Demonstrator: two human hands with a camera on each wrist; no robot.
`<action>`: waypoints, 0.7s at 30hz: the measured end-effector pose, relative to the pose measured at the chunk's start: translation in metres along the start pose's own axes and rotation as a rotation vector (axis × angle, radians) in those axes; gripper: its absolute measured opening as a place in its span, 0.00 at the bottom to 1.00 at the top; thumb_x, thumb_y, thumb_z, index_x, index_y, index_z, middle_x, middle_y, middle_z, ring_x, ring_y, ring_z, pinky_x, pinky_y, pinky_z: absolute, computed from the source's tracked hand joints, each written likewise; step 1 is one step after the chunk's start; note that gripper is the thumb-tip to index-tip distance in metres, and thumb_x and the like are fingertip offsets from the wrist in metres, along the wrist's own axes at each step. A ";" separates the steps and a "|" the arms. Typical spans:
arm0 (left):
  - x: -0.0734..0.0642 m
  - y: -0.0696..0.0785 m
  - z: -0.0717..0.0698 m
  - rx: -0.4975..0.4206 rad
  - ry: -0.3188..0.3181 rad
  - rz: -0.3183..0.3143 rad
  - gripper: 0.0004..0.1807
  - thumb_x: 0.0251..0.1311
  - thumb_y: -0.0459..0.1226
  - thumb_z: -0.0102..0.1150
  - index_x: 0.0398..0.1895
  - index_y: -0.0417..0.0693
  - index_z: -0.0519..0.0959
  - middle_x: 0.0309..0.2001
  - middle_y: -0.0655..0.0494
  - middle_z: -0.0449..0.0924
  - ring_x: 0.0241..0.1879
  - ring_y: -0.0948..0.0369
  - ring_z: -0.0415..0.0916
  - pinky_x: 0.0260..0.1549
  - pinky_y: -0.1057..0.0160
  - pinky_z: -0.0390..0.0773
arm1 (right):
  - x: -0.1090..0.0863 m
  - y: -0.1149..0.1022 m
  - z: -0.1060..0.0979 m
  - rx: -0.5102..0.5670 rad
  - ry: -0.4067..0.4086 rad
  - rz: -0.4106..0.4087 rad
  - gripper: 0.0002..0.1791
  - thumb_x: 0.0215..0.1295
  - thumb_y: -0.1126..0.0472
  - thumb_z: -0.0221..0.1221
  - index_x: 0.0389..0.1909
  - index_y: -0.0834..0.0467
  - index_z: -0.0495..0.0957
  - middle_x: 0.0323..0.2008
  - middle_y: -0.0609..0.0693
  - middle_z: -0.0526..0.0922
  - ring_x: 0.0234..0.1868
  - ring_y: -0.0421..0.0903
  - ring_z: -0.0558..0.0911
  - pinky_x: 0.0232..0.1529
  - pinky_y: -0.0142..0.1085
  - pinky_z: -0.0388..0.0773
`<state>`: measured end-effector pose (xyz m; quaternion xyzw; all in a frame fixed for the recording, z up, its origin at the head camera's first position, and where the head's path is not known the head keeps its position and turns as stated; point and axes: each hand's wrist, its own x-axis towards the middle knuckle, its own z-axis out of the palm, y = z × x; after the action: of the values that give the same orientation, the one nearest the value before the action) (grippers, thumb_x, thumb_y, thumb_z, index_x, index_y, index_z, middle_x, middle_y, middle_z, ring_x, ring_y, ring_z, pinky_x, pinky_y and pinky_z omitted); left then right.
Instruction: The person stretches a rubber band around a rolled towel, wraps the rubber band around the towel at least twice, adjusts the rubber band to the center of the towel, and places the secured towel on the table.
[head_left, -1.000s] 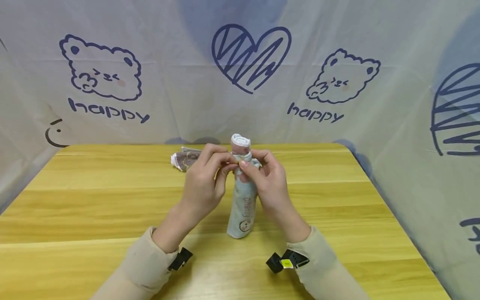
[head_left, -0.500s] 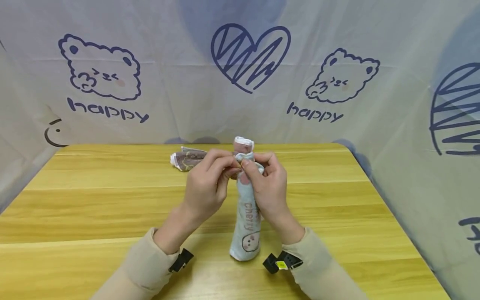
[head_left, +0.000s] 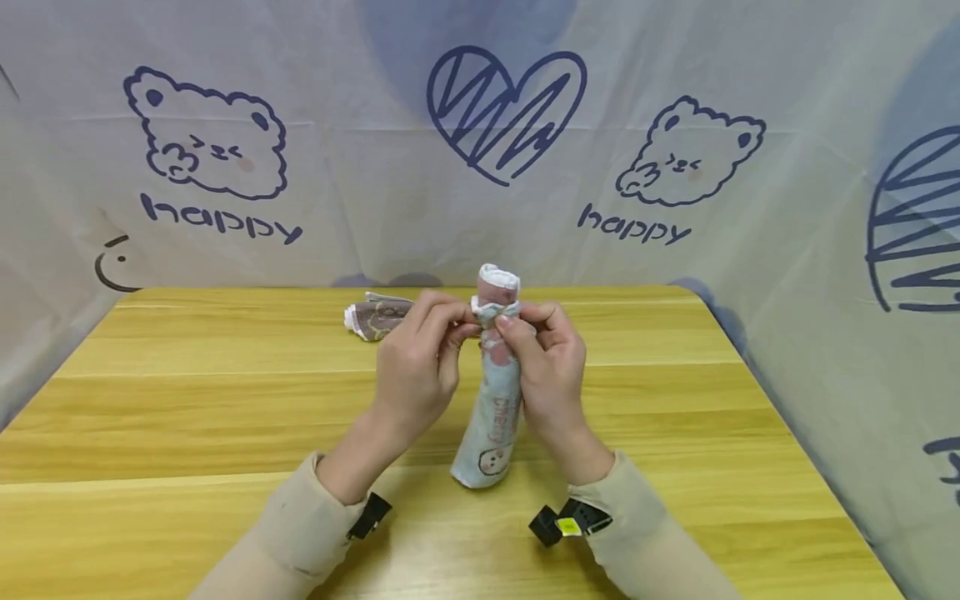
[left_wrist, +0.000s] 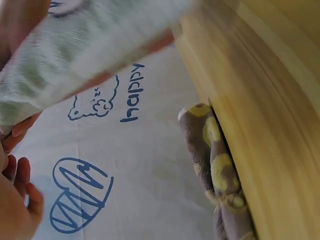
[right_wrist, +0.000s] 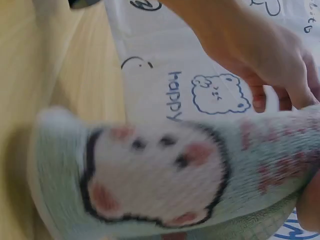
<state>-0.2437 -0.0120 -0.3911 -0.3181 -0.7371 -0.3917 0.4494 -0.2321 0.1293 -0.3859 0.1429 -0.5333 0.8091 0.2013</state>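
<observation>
A pale green rolled towel (head_left: 491,400) with the word "cherry" and a bear face stands tilted between the hands, a pink, white-edged end poking from its gathered top. My right hand (head_left: 553,367) grips its neck from the right, thumb in front. On the other side, my left hand (head_left: 416,354) pinches at the gathered edge with thumb and forefinger. In the right wrist view the bear print on the towel (right_wrist: 155,175) fills the foreground, with the left hand (right_wrist: 260,55) beyond. Part of the left hand (left_wrist: 17,210) shows in the left wrist view.
A brown rolled towel (head_left: 375,319) with yellow rings lies at the table's back edge, partly behind the left hand. The wooden table (head_left: 187,417) ends at a hanging cloth (head_left: 360,167) printed with bears and hearts. Black wrist cameras sit at both cuffs.
The towel's lower end swung down toward me, then back up and left. My fingertips, close together before, have moved apart, showing more of the gathered neck. The brown roll stays put.
</observation>
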 end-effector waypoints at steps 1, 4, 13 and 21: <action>0.000 -0.001 0.001 -0.044 0.008 -0.015 0.09 0.73 0.34 0.59 0.38 0.35 0.79 0.38 0.45 0.78 0.32 0.55 0.78 0.27 0.63 0.78 | 0.001 -0.001 -0.002 -0.018 -0.023 -0.007 0.09 0.63 0.71 0.61 0.36 0.53 0.80 0.34 0.44 0.87 0.33 0.38 0.85 0.34 0.29 0.84; -0.002 -0.004 0.002 -0.168 0.056 -0.047 0.04 0.67 0.27 0.63 0.38 0.33 0.78 0.38 0.43 0.77 0.30 0.56 0.73 0.25 0.68 0.72 | 0.003 -0.003 -0.006 -0.088 -0.105 -0.036 0.06 0.64 0.72 0.62 0.39 0.59 0.82 0.37 0.42 0.88 0.36 0.37 0.85 0.36 0.28 0.83; 0.001 -0.005 0.000 -0.172 0.171 -0.060 0.16 0.77 0.41 0.57 0.38 0.33 0.79 0.40 0.41 0.75 0.29 0.54 0.72 0.26 0.68 0.68 | 0.012 -0.006 -0.016 -0.117 -0.248 0.065 0.12 0.72 0.69 0.54 0.52 0.62 0.81 0.47 0.44 0.85 0.45 0.41 0.84 0.45 0.33 0.83; 0.007 -0.004 -0.008 -0.092 0.142 0.063 0.09 0.71 0.34 0.63 0.38 0.34 0.83 0.38 0.43 0.79 0.28 0.56 0.76 0.25 0.65 0.74 | 0.014 -0.001 -0.018 -0.115 -0.205 0.070 0.18 0.68 0.76 0.58 0.58 0.73 0.72 0.49 0.51 0.85 0.50 0.43 0.83 0.56 0.37 0.82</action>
<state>-0.2467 -0.0201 -0.3832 -0.3329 -0.6742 -0.4323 0.4978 -0.2445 0.1484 -0.3854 0.1944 -0.6015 0.7647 0.1249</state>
